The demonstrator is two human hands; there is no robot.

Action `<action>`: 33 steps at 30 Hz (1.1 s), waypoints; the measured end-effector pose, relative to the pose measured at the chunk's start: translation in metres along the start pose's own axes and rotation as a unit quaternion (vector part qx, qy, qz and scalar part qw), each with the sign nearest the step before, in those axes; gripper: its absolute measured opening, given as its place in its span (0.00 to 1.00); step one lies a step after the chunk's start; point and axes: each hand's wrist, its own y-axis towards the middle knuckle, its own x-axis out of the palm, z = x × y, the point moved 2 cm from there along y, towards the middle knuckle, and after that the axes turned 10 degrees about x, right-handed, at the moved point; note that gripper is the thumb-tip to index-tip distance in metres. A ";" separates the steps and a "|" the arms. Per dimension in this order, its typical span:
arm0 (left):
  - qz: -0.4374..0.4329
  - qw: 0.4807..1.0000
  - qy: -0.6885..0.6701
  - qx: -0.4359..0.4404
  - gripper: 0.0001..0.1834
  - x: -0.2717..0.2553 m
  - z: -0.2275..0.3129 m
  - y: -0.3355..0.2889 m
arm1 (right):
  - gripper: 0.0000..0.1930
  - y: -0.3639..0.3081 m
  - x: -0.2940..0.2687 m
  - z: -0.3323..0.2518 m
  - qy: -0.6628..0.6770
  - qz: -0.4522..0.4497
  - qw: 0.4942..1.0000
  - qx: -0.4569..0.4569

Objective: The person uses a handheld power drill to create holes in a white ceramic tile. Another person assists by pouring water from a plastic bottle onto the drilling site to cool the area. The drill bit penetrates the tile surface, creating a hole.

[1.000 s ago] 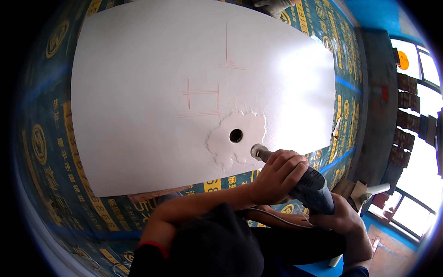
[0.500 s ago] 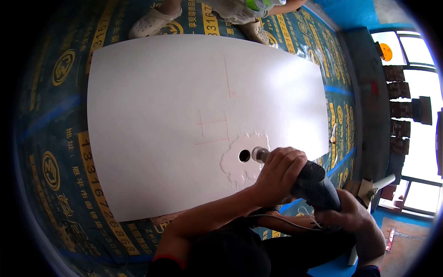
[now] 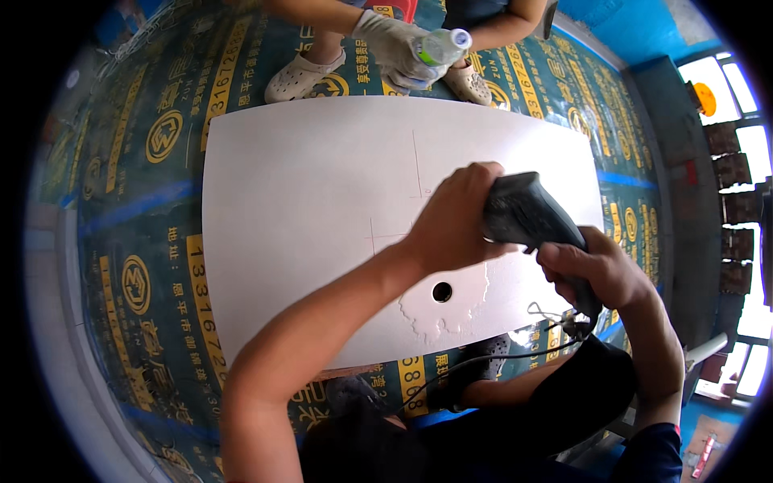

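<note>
My left hand [image 3: 460, 216] is closed around the front of a dark power drill [image 3: 533, 216], holding it above a white tile-like slab [image 3: 282, 233]. My right hand [image 3: 600, 270] grips the drill's rear handle. The drill's front end is hidden behind my left hand. Nearer to me, a round dark hole [image 3: 442, 292] goes into the slab, ringed by a wet whitish patch [image 3: 420, 312]. Thin red layout lines [image 3: 416, 161] mark the surface farther away.
Across the slab, a person's gloved hands [image 3: 394, 50] hold a clear plastic bottle [image 3: 443, 48], above beige clogs [image 3: 304, 76]. Printed green floor sheeting [image 3: 153, 201] surrounds the slab. A power cord [image 3: 515, 354] trails from the drill past my legs.
Both my hands have raised the drill away from the hole, moving it farther from me. The other person's gloved hands and bottle have come fully into view. The whole view has shifted.
</note>
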 end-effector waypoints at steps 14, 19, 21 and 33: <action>0.122 0.980 0.156 -0.028 0.50 0.041 -0.033 0.045 | 0.23 0.074 -0.070 -0.005 -0.012 -0.096 0.990 -0.107; 0.265 0.942 0.192 -0.073 0.52 0.087 -0.019 0.034 | 0.18 0.070 -0.075 0.004 -0.053 -0.090 0.992 -0.074; 0.291 0.941 0.168 -0.052 0.53 0.092 -0.023 0.035 | 0.19 0.062 -0.074 0.001 -0.086 -0.053 0.994 -0.051; 0.321 0.945 0.039 -0.048 0.43 0.075 -0.046 0.031 | 0.15 0.052 -0.020 -0.026 -0.076 0.158 0.984 0.025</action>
